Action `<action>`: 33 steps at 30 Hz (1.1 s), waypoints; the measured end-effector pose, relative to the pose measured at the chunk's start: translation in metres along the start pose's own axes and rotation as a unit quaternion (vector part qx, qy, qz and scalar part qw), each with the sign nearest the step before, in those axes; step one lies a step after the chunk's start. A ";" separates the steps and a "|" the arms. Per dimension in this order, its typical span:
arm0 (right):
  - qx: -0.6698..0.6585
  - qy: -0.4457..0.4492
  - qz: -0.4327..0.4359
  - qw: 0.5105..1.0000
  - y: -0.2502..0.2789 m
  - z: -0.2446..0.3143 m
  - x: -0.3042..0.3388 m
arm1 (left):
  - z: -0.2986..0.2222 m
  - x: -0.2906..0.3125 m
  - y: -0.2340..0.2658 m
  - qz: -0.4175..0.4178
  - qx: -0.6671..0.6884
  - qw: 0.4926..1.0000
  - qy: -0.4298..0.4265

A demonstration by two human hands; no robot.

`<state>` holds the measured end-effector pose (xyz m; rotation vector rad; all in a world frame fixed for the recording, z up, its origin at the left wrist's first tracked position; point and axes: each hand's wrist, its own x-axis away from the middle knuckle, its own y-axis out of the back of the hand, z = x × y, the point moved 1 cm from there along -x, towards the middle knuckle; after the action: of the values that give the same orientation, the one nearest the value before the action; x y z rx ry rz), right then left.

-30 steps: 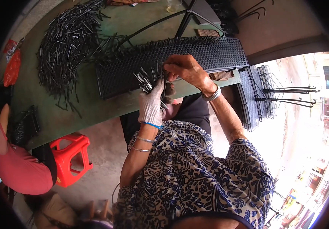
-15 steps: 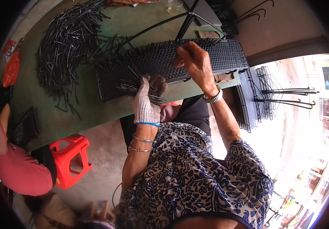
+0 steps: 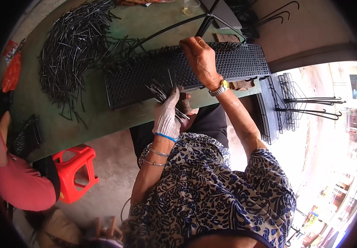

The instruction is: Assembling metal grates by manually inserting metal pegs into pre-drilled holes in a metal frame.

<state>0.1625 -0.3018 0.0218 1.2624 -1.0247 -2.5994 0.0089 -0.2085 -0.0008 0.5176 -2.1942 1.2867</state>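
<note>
A long black perforated metal rack [image 3: 240, 62] lies across the green table in front of me. Short dark rods stick up in a row along its far edge. My left hand [image 3: 168, 118], in a white knit glove, is closed round a bundle of thin dark rods [image 3: 157, 91] at the rack's near edge; one rod stands up from the bundle. Bare and wearing a watch, my right hand [image 3: 203, 62] is above the rack near its far edge. Its fingers are bent together, and I cannot make out what is in them.
A big heap of dark rods [image 3: 70, 53] covers the table's left part. Thin bent metal bars [image 3: 178, 22] cross behind the rack. A red plastic stool [image 3: 77, 175] and a person in a pink top [image 3: 25, 186] are at left. Wire racks with hooks [image 3: 286, 103] stand at right.
My right hand has moved left and farther away, toward the rack's far edge. My left hand has shifted slightly right with the bundle turned, one rod now pointing up.
</note>
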 end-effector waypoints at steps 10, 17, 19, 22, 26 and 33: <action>-0.058 -0.083 0.137 0.985 0.024 0.014 0.002 | -0.002 0.000 -0.003 0.008 -0.017 1.000 0.002; -0.254 -0.243 0.227 0.908 0.049 0.023 0.012 | -0.002 0.008 -0.020 0.004 -0.042 0.999 -0.006; -0.161 -0.215 0.096 0.958 0.050 0.021 0.007 | 0.001 0.004 -0.017 -0.007 -0.052 0.999 0.010; -0.083 -0.131 -0.027 0.988 0.040 0.007 0.001 | 0.004 0.002 -0.017 -0.010 -0.064 0.997 0.039; -0.103 -0.127 -0.062 0.985 0.022 -0.002 -0.001 | 0.008 -0.005 -0.012 0.021 -0.060 0.995 0.070; -0.051 -0.027 0.012 0.998 0.005 -0.010 0.014 | 0.010 -0.011 -0.005 0.064 -0.050 0.993 0.082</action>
<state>0.1595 -0.3157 0.0103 1.1573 -0.8956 -2.6439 0.0177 -0.2187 -0.0084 0.2273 -2.1684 1.2295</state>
